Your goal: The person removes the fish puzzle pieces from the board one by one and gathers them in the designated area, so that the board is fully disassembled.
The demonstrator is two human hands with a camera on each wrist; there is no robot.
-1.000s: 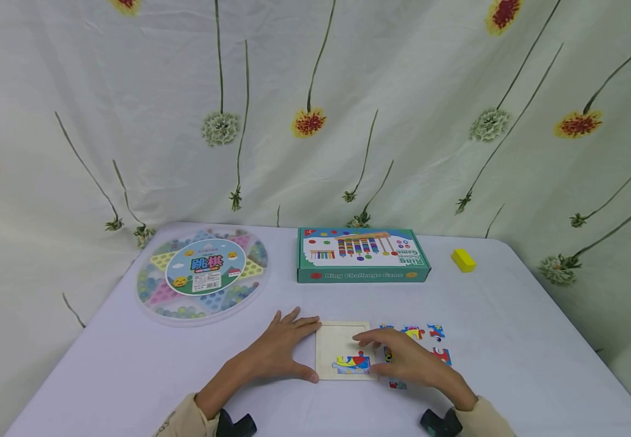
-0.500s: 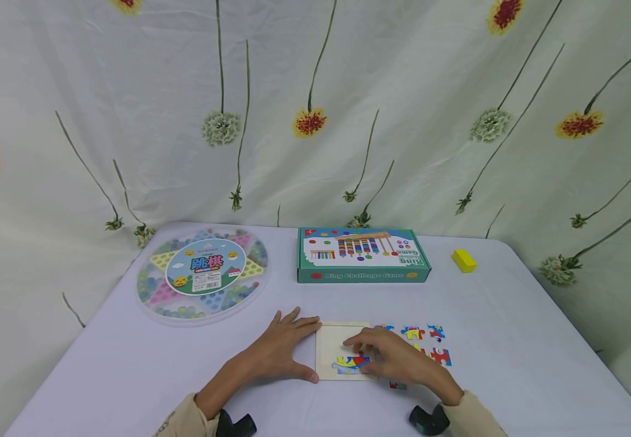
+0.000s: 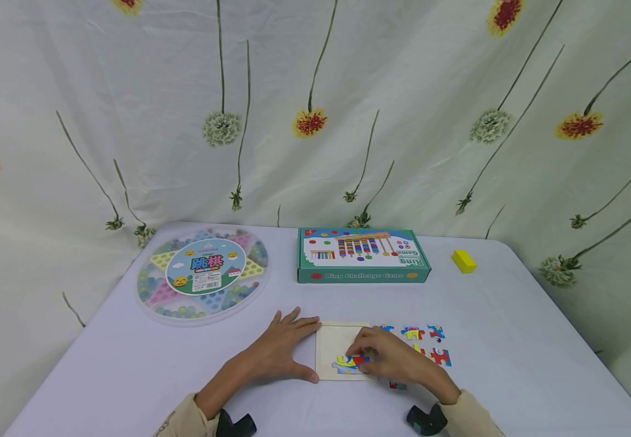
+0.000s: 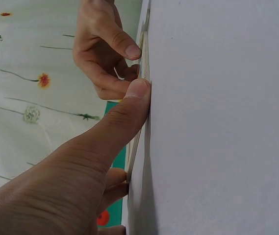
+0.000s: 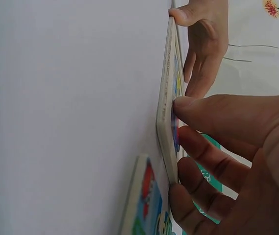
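A square wooden puzzle tray point(image 3: 330, 337) lies on the white table between my hands. Assembled jigsaw pieces point(image 3: 342, 367), printed in yellow, blue and red, fill part of its lower right. My left hand point(image 3: 279, 349) rests spread at the tray's left side, thumb and fingertips touching its edge with the fingers fairly straight. With thumb and curled fingers, my right hand point(image 3: 394, 357) pinches a red-and-blue puzzle piece point(image 5: 175, 128) at the tray's right side. That hand hides part of the piece, the tray and some loose pieces.
Several loose puzzle pieces point(image 3: 440, 356) lie right of the tray. Behind stand a green ring game box point(image 3: 364, 277) and, to its left, a round Chinese checkers set point(image 3: 206, 267). A yellow block point(image 3: 464, 261) sits at the back right. A floral cloth hangs behind the table.
My right hand has moved left over the assembled pieces, and its fingers have closed in and come down onto them. The left hand and the tray stay put.
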